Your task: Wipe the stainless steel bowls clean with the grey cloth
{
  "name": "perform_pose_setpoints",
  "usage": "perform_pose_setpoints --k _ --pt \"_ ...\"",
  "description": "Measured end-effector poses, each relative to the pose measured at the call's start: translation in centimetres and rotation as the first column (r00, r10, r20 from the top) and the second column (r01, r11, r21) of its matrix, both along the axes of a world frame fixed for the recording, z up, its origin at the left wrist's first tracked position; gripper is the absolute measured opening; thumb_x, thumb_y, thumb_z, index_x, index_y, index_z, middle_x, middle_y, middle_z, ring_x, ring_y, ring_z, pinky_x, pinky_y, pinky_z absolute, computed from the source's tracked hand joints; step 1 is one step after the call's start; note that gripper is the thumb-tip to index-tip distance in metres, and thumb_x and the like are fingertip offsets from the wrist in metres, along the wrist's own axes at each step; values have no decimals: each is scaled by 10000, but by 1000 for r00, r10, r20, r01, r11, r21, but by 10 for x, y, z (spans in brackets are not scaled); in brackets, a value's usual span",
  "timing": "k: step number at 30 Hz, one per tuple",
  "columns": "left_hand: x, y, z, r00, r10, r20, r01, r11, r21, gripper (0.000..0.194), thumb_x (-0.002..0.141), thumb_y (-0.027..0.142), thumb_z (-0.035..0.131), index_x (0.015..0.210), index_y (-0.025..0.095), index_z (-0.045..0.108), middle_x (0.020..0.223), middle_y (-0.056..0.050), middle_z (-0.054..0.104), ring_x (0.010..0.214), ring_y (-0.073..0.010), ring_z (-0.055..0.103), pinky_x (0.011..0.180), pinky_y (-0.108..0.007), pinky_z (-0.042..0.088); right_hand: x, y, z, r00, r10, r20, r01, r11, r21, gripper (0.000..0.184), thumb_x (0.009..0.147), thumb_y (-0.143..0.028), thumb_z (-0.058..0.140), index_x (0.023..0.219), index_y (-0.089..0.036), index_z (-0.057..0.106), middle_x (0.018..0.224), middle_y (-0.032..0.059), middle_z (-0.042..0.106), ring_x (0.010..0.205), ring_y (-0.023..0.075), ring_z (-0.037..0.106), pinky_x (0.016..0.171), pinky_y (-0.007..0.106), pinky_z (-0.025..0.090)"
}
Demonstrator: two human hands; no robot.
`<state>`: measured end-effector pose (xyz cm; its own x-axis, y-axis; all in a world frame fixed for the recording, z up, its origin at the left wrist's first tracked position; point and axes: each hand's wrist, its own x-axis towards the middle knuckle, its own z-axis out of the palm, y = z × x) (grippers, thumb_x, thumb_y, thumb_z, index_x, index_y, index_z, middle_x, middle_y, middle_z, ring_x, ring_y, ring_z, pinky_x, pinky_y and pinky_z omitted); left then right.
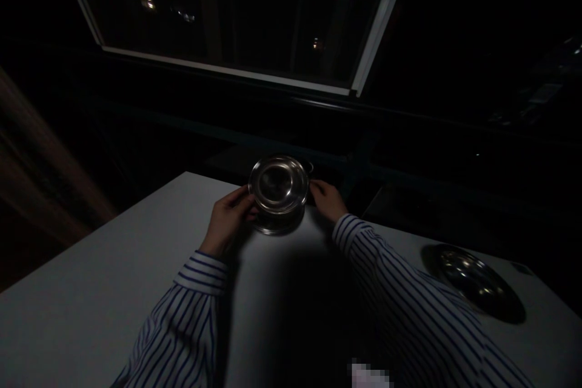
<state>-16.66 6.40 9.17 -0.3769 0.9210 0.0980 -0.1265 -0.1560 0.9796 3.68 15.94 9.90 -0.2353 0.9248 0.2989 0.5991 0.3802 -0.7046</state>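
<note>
Near the far edge of the white table, a shiny round metal bowl [278, 185] is tilted so that its inside faces me. My left hand [228, 217] is closed on the left side of its rim, thumb and fingers pinching it. On the opposite side, my right hand [328, 199] grips the rim with its fingertips. Just below the bowl, a second round metal rim [274, 231] shows, probably a dish resting on the table; the bowl hides most of it, and I cannot tell whether the two touch.
To the right on the white table [150, 254] lies a larger shiny metal dish or lid [477, 282]. A small dark flat item [522, 268] is near the right far edge. Beyond the table stands a window with a white frame [227, 70]. A curtain [45, 157] hangs at left. The light is dim.
</note>
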Motion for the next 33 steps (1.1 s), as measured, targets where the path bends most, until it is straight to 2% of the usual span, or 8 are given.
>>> perform_pose_setpoints --k 7,11,14,19,23,27,30,33 --pt "7 -2 4 995 -65 78 66 998 -11 463 634 260 696 1074 145 611 755 -32 680 602 -110 616 519 -199 487 27 -26 24 981 60 -187 -49 997 66 257 817 -291 466 946 -151 639 950 45 671 926 166 595 851 281 423" --pt "17 -3 5 991 -119 54 121 992 -42 463 659 243 674 1104 148 590 806 -38 680 609 -108 616 510 -200 485 47 -46 31 969 61 -241 -54 998 32 237 777 -299 507 893 -145 646 902 55 677 877 173 610 805 292 450" --pt "26 -5 7 983 -182 35 184 981 -64 490 668 233 664 1138 134 567 817 -47 677 605 -118 611 503 -216 482 62 -60 33 961 53 -272 -59 998 -13 265 758 -304 520 929 -131 626 841 55 678 773 160 625 725 286 477" --pt "42 -11 10 956 -292 -11 290 952 -97 532 663 254 668 1162 114 547 742 -43 671 580 -127 597 458 -214 447 88 -84 36 958 59 -282 -79 995 -60 305 764 -333 499 948 -119 612 699 27 655 637 135 607 637 272 478" --pt "57 -19 17 943 -325 -74 318 943 -96 531 650 279 674 1141 110 564 706 -35 665 602 -136 596 469 -214 448 107 -102 32 962 38 -271 -64 994 -86 283 765 -332 499 924 -126 611 716 29 652 695 143 608 647 264 471" --pt "73 -27 18 934 -347 -87 336 935 -117 488 654 284 667 1109 129 589 703 -21 657 593 -127 585 488 -219 455 124 -116 22 966 -7 -260 -25 993 -119 304 774 -343 479 943 -122 604 660 17 631 653 140 596 620 255 459" --pt "88 -32 6 923 -378 -72 363 917 -165 496 672 291 654 1127 114 568 635 -5 627 557 -117 570 483 -218 454 137 -123 11 971 -51 -235 14 987 -158 307 769 -323 471 954 -123 613 666 20 630 657 142 591 605 243 449" --pt "107 -37 -13 916 -402 -17 391 899 -198 468 683 286 644 1106 101 566 639 -13 620 540 -115 569 477 -220 456 152 -126 -4 978 -92 -189 49 974 -221 305 756 -277 466 963 -114 622 656 28 634 632 144 585 557 232 433"
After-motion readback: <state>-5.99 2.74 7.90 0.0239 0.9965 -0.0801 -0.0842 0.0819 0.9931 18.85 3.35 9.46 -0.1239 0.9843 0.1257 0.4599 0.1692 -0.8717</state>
